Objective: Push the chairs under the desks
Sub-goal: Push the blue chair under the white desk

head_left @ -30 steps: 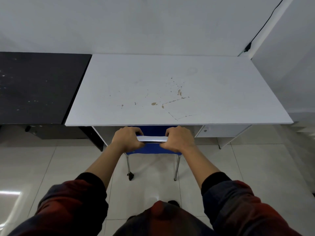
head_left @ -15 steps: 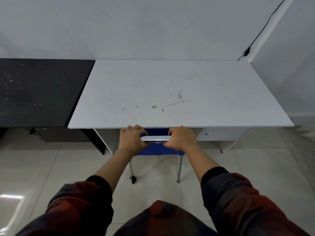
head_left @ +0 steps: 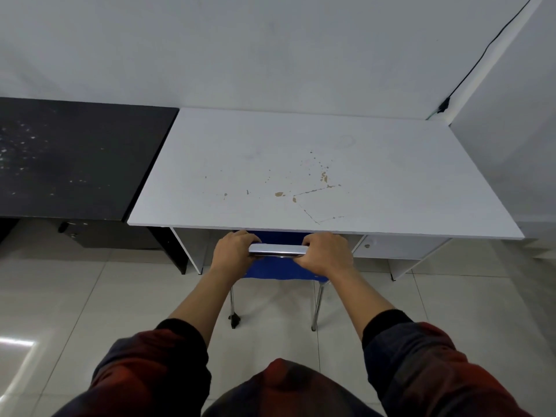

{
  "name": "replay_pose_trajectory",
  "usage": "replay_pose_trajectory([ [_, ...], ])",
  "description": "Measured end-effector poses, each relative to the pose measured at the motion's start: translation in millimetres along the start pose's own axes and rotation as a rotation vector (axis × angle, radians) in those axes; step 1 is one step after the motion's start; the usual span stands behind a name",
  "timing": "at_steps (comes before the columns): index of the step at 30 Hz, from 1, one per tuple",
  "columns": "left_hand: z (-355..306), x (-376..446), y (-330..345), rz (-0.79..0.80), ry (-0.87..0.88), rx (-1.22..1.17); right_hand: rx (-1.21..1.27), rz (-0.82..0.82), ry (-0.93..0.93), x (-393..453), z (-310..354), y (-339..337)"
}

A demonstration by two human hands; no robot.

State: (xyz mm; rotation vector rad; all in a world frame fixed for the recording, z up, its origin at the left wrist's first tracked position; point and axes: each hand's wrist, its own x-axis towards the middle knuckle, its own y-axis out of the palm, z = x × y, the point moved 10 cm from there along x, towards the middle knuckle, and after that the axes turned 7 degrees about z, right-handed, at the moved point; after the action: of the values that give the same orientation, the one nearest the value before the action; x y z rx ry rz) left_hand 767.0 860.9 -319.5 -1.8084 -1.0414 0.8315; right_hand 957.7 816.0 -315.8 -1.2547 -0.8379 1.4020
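Both hands are closed around the chrome top bar [head_left: 278, 251] of a blue chair [head_left: 279, 267], the left hand [head_left: 233, 251] at its left end, the right hand [head_left: 326, 254] at its right end. The chair sits at the front edge of a white desk [head_left: 316, 164], its back just below the desktop edge, 2 metal legs [head_left: 317, 305] on the pale tiled floor [head_left: 451, 311]. A black desk [head_left: 75, 158] stands touching the white one's left side.
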Motion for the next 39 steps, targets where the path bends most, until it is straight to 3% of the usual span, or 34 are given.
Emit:
replay_pose_trajectory([
  [13, 3, -4, 1, 0.129, -0.101, -0.07, 0.046, 0.061, 0.018, -1, 0, 4],
  [19, 23, -27, 4, 0.006, -0.106, -0.232, -0.029, -0.065, 0.23, -24, 0, 3],
  [23, 44, -67, 21, -0.04, -0.068, -0.416, 0.029, -0.053, 0.292, -46, 26, 21],
  [30, 54, -100, 18, 0.096, -0.187, -0.66, 0.101, 0.043, 0.187, -67, 97, 49],
  [39, 59, -153, 36, 0.29, -0.285, -0.724, 0.406, 0.047, 0.235, -85, 117, 39],
])
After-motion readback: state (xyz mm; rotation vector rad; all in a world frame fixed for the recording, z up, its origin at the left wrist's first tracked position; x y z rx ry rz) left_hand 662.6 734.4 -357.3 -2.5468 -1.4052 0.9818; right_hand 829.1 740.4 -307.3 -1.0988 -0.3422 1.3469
